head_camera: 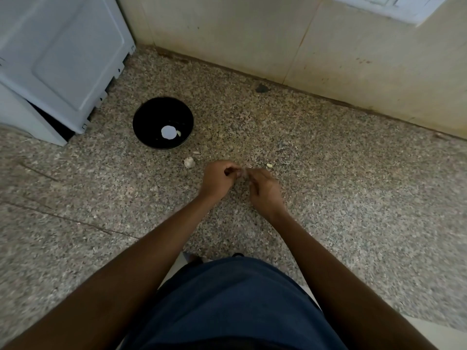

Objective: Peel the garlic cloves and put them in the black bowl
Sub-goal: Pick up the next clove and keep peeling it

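While the black bowl (163, 123) sits apart, left hand (219, 178) and right hand (262, 189) pinch a garlic clove (243, 171) between their grips.

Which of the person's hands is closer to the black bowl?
Left. The left hand is below-right of the black bowl; the right hand lies farther right.

— What is the floor (328, 198) like?
— Speckled terrazzo, grey and beige, with thin dark cracks running across its left part.

— And behind it?
— A cream tiled wall (252, 34), stained and scuffed, meeting the floor along a brownish grimy seam. A small dark stone (262, 88) lies just at its foot.

— Any furniture?
— A pale grey appliance (58, 54) stands tilted at the upper left. A white frame (394, 6) shows at the top right.

— The light?
— Dim and even.
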